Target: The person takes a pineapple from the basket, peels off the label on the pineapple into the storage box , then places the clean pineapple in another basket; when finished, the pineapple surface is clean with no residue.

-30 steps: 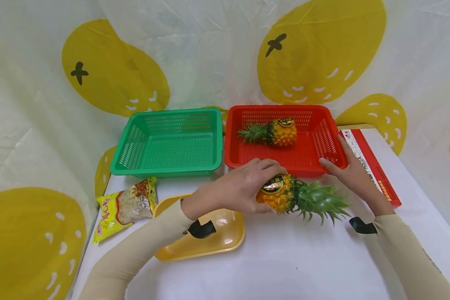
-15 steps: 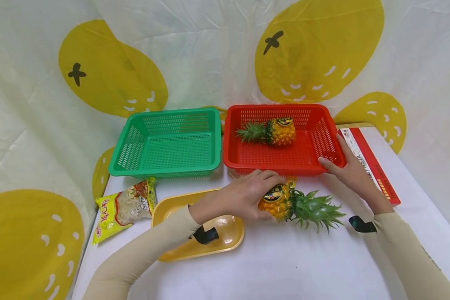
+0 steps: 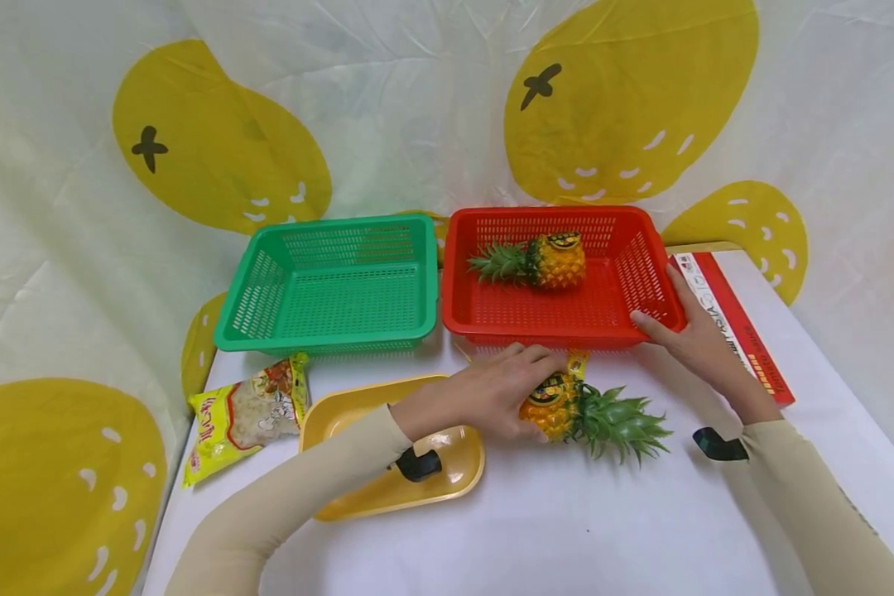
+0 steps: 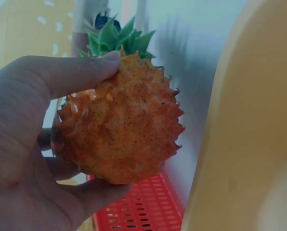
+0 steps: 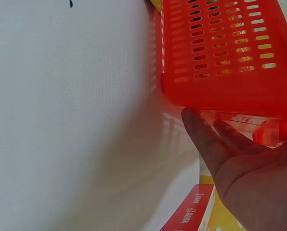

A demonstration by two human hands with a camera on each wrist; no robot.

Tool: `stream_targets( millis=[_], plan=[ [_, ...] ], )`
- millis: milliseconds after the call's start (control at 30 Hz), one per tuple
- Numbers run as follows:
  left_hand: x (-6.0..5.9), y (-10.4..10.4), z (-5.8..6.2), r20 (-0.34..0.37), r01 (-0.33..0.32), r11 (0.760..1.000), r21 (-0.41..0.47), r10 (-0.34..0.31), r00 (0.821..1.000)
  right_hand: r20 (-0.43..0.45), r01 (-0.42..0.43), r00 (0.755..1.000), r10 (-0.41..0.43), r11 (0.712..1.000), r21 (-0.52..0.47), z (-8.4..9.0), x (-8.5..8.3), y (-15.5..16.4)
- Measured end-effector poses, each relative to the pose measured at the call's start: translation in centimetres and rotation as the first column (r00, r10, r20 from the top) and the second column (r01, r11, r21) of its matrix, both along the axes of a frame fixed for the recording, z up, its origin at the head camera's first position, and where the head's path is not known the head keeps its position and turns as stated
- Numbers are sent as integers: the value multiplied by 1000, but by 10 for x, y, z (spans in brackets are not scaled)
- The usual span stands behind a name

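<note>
A green basket (image 3: pixel 328 285) stands at the back of the white table (image 3: pixel 566 521), with nothing inside. In front of it, near the left edge, lies a yellow snack bag (image 3: pixel 242 414), and just beside the bag is a yellow tray (image 3: pixel 358 414). At the right side lies a red box (image 3: pixel 737 331). Behind everything hangs a white curtain with big yellow shapes (image 3: pixel 417 108).

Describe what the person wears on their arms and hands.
Both arms wear snug beige sleeves reaching to the wrists. A small black device is strapped at each wrist, left and right. The left hand and right hand are bare, without gloves.
</note>
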State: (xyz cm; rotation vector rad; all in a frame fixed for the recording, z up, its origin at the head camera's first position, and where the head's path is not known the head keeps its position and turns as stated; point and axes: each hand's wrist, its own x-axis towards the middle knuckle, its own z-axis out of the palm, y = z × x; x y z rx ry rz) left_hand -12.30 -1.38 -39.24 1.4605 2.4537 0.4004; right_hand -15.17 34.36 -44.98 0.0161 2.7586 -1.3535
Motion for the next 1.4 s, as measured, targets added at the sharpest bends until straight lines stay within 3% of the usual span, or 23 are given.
stream_targets(
  millis=[633,1400],
  plan=[
    [2,22,-13,-14,56,993,-101,-57,998,12,3,1000,-3,1000,-19,-1,-1,-1],
    [4,22,-26,39,29,997,-66,-27,999,14,5,1000,-4,1000,-31,-1,-1,-2]
  ],
)
